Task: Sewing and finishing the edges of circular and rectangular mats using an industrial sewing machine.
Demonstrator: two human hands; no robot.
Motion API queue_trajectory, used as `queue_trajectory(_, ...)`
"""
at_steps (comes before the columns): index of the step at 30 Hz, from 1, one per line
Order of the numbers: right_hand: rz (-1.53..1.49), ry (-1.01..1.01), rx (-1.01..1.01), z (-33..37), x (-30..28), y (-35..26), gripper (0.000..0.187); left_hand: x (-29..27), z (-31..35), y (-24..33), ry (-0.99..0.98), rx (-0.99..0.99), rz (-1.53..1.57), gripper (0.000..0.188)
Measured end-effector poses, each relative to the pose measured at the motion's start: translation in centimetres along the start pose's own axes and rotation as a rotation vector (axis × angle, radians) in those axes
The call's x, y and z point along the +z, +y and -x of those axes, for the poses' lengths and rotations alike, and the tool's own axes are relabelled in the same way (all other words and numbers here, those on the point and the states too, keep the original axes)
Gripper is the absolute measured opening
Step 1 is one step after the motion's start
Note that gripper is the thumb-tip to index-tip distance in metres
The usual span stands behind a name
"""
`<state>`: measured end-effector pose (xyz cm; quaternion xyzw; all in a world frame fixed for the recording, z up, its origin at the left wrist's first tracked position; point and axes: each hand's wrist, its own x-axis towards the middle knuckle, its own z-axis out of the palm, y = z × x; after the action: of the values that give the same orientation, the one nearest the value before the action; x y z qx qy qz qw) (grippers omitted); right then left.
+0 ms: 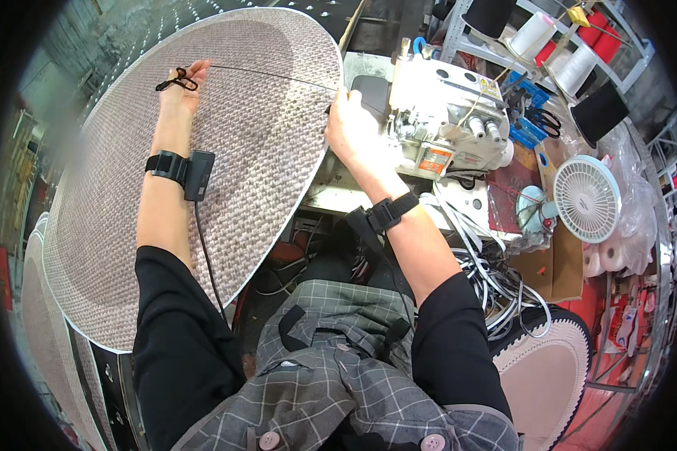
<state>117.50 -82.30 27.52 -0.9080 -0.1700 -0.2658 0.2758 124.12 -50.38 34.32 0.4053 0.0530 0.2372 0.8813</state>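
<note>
A large oval woven mat (226, 173), grey-beige with a white bound edge, spreads under my arms on the left. Over it my left hand (188, 84) has its fingers curled, with thin black cord (177, 80) looped across it. A dark line of cord runs from there to my right hand (345, 120), closed at the mat's right edge; its fingertips are partly hidden. Just right of that hand stands a white overlock sewing machine (447, 113), brightly lit at its needle area.
Thread cones (534, 34) stand on a rack at the back right. Black-handled scissors (543, 120) lie in a blue holder (526, 94). A small white fan (587, 198), a tangle of white cables (496, 278) and a cardboard box (553, 259) are to the right. Another oval mat (545, 376) sits low right.
</note>
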Motion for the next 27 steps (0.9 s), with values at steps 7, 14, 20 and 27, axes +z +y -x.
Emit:
queue_trajectory(7, 0.018, -0.016, -0.004, -0.6, 0.7, -0.6, 0.034, -1.5, -0.7, 1.9, -0.02, 0.053, -0.055, 0.035)
queue_trajectory(14, 0.011, 0.011, -0.024, -1.7, 1.5, -0.7, 0.026, -3.3, -1.3, 4.4, 0.006, 0.117, -0.055, 0.036)
queue_trajectory(20, -0.007, 0.05, -0.024, -1.5, 1.5, -0.3, 0.025, -4.5, -1.7, 5.8, -0.033, 0.153, -0.061, 0.041)
queue_trajectory(27, 0.08, 0.049, -0.026, -1.2, 0.3, 0.1, 0.013, -6.7, -3.1, 8.0, -0.011, 0.251, -0.073, 0.046)
